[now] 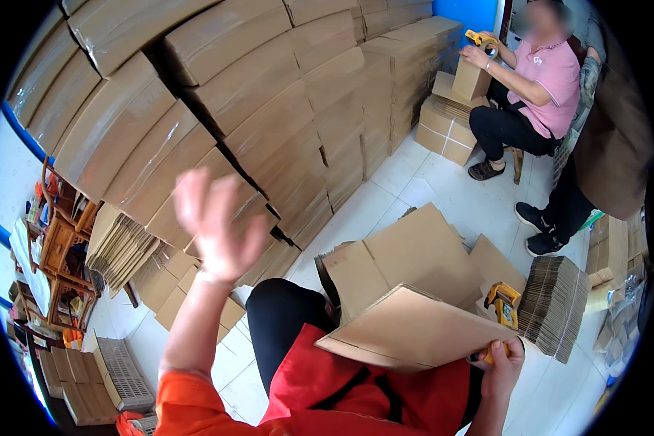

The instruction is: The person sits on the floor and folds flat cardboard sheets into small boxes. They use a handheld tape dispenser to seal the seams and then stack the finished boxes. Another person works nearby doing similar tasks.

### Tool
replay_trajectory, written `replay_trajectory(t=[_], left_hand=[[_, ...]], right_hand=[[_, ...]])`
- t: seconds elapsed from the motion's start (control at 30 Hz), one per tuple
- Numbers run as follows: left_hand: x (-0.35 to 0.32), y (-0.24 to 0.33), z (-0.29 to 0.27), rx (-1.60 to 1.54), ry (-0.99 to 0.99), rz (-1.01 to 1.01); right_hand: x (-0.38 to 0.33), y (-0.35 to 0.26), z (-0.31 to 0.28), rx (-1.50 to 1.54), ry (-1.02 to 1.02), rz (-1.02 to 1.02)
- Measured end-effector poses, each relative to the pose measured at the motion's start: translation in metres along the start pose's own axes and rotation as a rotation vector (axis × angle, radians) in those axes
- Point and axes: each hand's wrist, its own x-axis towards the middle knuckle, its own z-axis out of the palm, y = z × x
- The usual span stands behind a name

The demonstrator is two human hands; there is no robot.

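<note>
My left hand [221, 229] is raised in front of the stacked cartons, its fingers spread and a little blurred, with nothing in it. My right hand [503, 363] is closed at the lower right corner of a folded-flat cardboard carton [414, 330], which lies tilted over my lap. A small orange-yellow thing [489, 354] shows at those fingers; its kind is too hidden to name. Beyond the carton is a larger cardboard box [414, 254], partly covered by it. A yellow tape dispenser [503, 301] rests just right of the held carton.
A tall wall of closed cartons [283, 109] rises ahead. Flat cartons are bundled at the right [556, 305] and left [123, 247]. A seated co-worker in pink [548, 80] holds a yellow tape dispenser [483, 40] over a small box. Another person [610, 138] stands nearby.
</note>
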Motion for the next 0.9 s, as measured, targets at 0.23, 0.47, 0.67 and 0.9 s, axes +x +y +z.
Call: replay_trajectory(t=[0.23,0.47,0.67,0.9], left_hand=[[0.099,0.054,0.186,0.374,-0.800,0.570],[0.144,0.011,0.297,0.932,-1.003,0.507],[0.149,0.020,0.317,0.978,-1.001,0.432],[0.137,0.010,0.320,0.835,-0.835,0.508]], right_hand=[[0.009,0.001,-0.002,0.027,-0.035,0.002],[0.011,-0.007,-0.004,0.058,-0.039,0.069],[0.022,-0.006,-0.006,0.075,-0.066,0.166],[0.018,-0.010,-0.009,0.066,-0.053,0.184]])
